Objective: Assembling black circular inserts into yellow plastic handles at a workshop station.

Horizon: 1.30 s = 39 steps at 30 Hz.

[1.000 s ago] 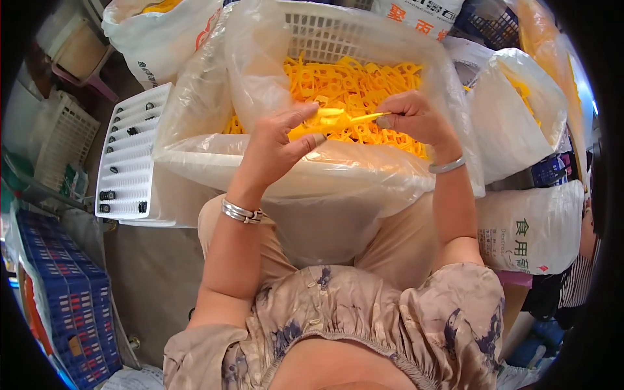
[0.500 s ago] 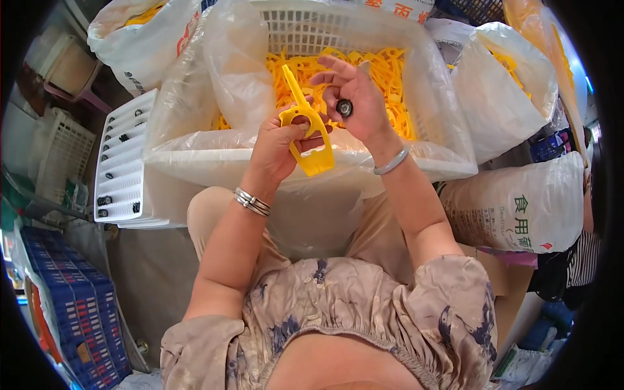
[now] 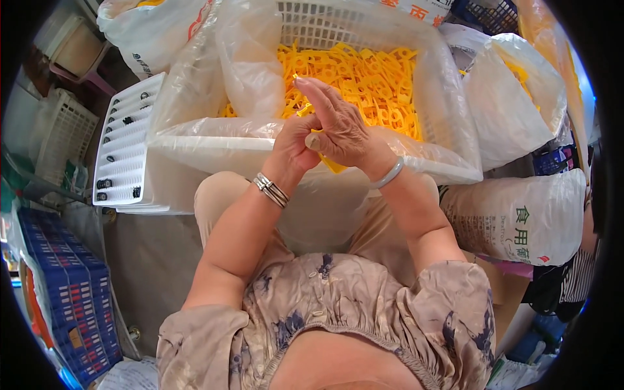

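My left hand (image 3: 294,148) is closed on a yellow plastic part with a ring-shaped opening, now mostly covered. Only its lower corner (image 3: 334,167) and a bit near the fingertips show. Against it lies my right hand (image 3: 348,133), its fingers stretched out and its palm pressed over the part and the left fingers. Whether the small black round piece is under that palm is hidden. Both hands are above the near rim of a white crate (image 3: 214,138) lined with clear plastic. Many loose yellow parts (image 3: 374,81) fill the crate.
At the left stands a white ribbed tray (image 3: 123,156) with several small black round pieces. White sacks (image 3: 513,104) of yellow parts flank the crate. A filled sack (image 3: 513,218) lies at the right, and blue crates (image 3: 71,292) are stacked at the lower left.
My right hand has come left and down onto the yellow part, turning so its back faces up. The black piece it held has gone out of sight. The view has shifted slightly.
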Motion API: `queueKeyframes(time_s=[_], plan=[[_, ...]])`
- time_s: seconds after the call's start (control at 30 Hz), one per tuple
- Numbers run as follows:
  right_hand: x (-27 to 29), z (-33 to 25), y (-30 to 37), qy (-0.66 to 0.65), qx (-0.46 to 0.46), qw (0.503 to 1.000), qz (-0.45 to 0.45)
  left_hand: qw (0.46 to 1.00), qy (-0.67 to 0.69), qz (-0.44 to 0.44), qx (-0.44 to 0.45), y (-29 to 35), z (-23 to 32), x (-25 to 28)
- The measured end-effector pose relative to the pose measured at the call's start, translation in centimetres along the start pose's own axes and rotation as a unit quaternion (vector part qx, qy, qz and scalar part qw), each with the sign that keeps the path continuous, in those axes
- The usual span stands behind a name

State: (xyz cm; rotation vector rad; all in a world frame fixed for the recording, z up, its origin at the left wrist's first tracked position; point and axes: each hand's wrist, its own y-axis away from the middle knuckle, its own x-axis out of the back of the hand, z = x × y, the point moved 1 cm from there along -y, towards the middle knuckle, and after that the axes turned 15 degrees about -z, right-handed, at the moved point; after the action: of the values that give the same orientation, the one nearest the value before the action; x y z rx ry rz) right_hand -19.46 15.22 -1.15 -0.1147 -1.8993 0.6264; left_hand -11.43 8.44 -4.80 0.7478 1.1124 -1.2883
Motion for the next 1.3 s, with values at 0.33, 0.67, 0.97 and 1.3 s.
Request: queueKeyframes(time_s=[0.33, 0.67, 0.97, 1.3], plan=[[-0.8, -0.8, -0.5, 0.089, 0.026, 0.996, -0.004, 0.997, -0.078, 0.021, 0.001, 0.6, 1.5, 0.2], [2.3, 0.8, 0.8, -0.156, -0.12, 0.976, 0.09, 0.999, -0.042, 0.025, 0.012, 1.0, 3.2, -0.4], [2.6, -0.4, 0.3, -0.02, -0.05, 0.997, 0.061, 0.995, -0.088, 0.036, -0.004, 1.0, 3.4, -0.9], [2.0, -0.7, 0.3, 0.015, -0.047, 0.993, 0.11, 0.987, -0.129, 0.076, -0.051, 0.7, 3.0, -1.8]])
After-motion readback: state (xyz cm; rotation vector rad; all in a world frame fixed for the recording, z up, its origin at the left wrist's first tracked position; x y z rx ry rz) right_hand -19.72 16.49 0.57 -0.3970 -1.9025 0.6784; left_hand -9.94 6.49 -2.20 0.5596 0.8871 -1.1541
